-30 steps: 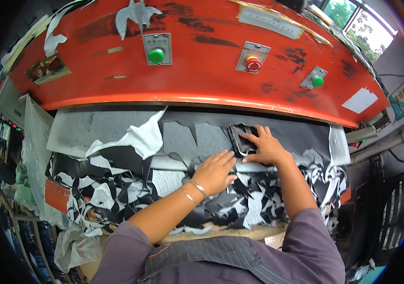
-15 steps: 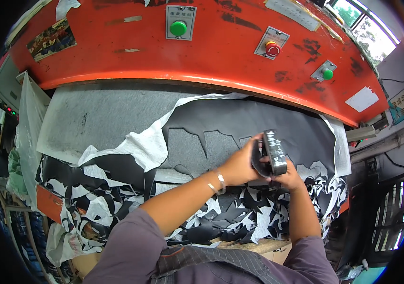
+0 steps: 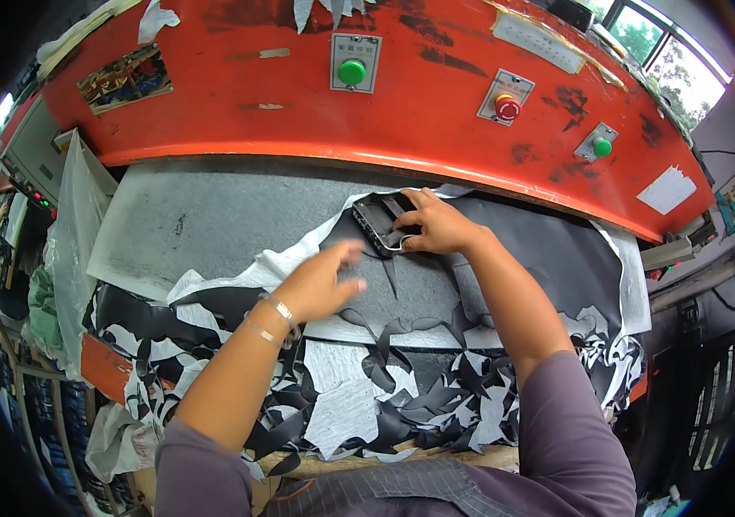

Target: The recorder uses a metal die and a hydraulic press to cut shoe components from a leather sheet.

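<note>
My right hand (image 3: pixel 438 224) is closed on a black cutting die (image 3: pixel 371 222), a frame-like tool with tall dark walls and a crossbar. The die lies at the left edge of a black sheet (image 3: pixel 531 237) with a pale underside, perhaps synthetic leather. Below and left of the die, my left hand (image 3: pixel 320 284) hovers with thumb and fingers apart, holding nothing; its fingertips are slightly blurred. Between my arms the sheet has cut-out gaps, and the grey cutting board (image 3: pixel 221 202) shows through.
A red press beam (image 3: pixel 238 112) spans the far side, carrying green buttons (image 3: pixel 352 72) and a red stop button (image 3: pixel 508 107). Black and white offcuts (image 3: pixel 436 401) pile along the near edge. Clear plastic sheeting (image 3: pixel 79 233) hangs at the left.
The cutting die has gone from being held up between both hands to lying on the sheet's left edge under my right hand. My left hand has let go and moved left.
</note>
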`<move>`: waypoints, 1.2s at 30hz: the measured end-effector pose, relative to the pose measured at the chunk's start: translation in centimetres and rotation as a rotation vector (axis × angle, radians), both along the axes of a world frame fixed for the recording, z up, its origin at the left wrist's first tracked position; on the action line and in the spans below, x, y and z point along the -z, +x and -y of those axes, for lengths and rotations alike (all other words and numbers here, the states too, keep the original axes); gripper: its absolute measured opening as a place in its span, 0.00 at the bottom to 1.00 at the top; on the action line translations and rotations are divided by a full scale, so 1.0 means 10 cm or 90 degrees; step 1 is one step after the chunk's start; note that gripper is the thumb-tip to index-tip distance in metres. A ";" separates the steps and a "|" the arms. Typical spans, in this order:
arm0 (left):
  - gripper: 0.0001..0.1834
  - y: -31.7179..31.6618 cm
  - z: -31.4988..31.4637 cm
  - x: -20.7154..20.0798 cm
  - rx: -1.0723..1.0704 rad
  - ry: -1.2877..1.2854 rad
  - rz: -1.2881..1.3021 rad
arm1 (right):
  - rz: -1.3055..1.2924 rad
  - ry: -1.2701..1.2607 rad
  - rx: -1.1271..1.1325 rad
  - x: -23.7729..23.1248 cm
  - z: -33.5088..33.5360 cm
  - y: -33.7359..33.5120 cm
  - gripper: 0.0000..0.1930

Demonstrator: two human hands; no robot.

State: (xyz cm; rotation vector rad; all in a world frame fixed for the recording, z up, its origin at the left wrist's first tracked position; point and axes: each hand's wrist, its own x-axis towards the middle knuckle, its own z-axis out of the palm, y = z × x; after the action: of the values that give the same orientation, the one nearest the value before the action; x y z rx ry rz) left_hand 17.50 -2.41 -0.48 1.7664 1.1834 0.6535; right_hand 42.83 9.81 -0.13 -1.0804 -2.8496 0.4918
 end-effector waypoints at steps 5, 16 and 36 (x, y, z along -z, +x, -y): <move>0.37 -0.11 -0.61 0.64 -0.199 0.259 -0.164 | -0.161 -0.003 0.020 0.23 -0.08 0.00 0.34; 0.37 -0.05 -0.81 0.75 -0.202 0.292 -0.207 | -0.196 0.090 0.175 0.50 0.06 0.27 0.42; 0.20 -0.24 -0.42 0.23 -0.299 0.282 -0.052 | -0.607 0.252 0.320 -0.08 0.73 0.63 0.35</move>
State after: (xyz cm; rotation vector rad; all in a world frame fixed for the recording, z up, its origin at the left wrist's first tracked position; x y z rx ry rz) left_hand 15.07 1.75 -2.80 1.8936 1.6260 1.2038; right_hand 49.17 2.55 0.65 -1.0356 -1.6834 0.2660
